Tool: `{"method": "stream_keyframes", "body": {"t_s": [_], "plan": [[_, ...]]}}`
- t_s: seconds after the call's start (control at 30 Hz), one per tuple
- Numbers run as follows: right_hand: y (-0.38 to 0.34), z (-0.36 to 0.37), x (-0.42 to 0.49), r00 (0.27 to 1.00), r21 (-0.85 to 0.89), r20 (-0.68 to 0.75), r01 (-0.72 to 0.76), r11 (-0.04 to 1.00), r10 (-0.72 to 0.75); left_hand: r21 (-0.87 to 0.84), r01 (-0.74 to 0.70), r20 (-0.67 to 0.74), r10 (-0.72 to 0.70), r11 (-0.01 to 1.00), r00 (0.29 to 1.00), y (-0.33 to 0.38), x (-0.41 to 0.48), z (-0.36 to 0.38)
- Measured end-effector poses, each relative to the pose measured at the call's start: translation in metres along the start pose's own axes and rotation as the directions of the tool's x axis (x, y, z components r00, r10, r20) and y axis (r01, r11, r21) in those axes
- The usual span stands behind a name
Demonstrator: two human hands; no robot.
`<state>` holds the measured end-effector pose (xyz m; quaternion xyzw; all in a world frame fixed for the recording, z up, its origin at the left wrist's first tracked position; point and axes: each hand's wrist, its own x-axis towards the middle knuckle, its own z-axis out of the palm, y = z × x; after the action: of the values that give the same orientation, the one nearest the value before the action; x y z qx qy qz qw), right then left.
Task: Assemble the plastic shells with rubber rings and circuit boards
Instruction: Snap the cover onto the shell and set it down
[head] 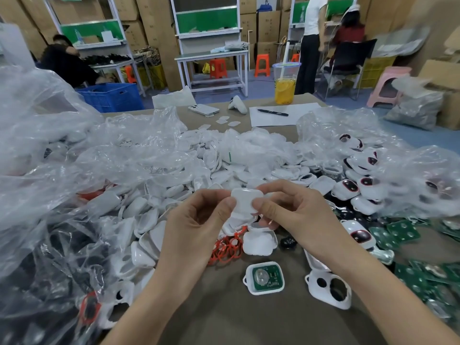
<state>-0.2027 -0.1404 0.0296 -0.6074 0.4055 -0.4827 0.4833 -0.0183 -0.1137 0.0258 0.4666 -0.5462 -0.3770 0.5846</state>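
Note:
Both hands hold one white plastic shell (pixel 245 202) above the table. My left hand (pixel 199 222) pinches its left edge and my right hand (pixel 291 210) pinches its right edge. Beneath them lies a heap of red rubber rings (pixel 225 250) and an empty white shell (pixel 260 242). Nearer to me, a white shell with a green circuit board inside (pixel 265 277) lies face up. A white shell with two holes (pixel 329 286) lies to its right. Loose green circuit boards (pixel 395 235) are spread at the right.
A large pile of white shells (pixel 216 170) and clear plastic bags (pixel 49 170) cover the table's left and middle. Finished shells with dark buttons (pixel 348 188) lie at the right. Farther back are a phone (pixel 203 109), a pen on paper (pixel 272 112) and a drink (pixel 285 88). People sit and stand behind.

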Motion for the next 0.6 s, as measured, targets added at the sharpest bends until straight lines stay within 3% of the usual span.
{"method": "stream_keyframes", "body": {"t_s": [0.17,0.3,0.4,0.5,0.6], "plan": [[0.006,0.003,-0.002,1.0,-0.106,-0.011,0.009,0.994,-0.01,0.037,-0.018,-0.022,0.019,0.999,1.0,-0.004,-0.003,0.005],[0.011,0.009,-0.007,0.993,-0.341,-0.015,0.104,0.934,-0.116,-0.043,0.037,0.144,-0.031,0.998,0.989,-0.009,-0.008,0.011],[0.011,0.009,-0.008,0.981,-0.43,0.039,0.189,0.883,-0.191,-0.055,0.004,0.194,0.007,0.998,0.981,-0.009,-0.009,0.01],[0.005,0.004,-0.007,0.989,-0.331,0.088,0.141,0.933,-0.118,0.01,-0.049,0.16,0.047,0.999,0.986,-0.01,-0.008,0.004],[-0.003,0.0,-0.008,0.998,-0.071,0.044,0.043,0.997,-0.04,0.322,-0.166,0.149,0.123,0.932,0.981,-0.01,-0.011,-0.001]]}}
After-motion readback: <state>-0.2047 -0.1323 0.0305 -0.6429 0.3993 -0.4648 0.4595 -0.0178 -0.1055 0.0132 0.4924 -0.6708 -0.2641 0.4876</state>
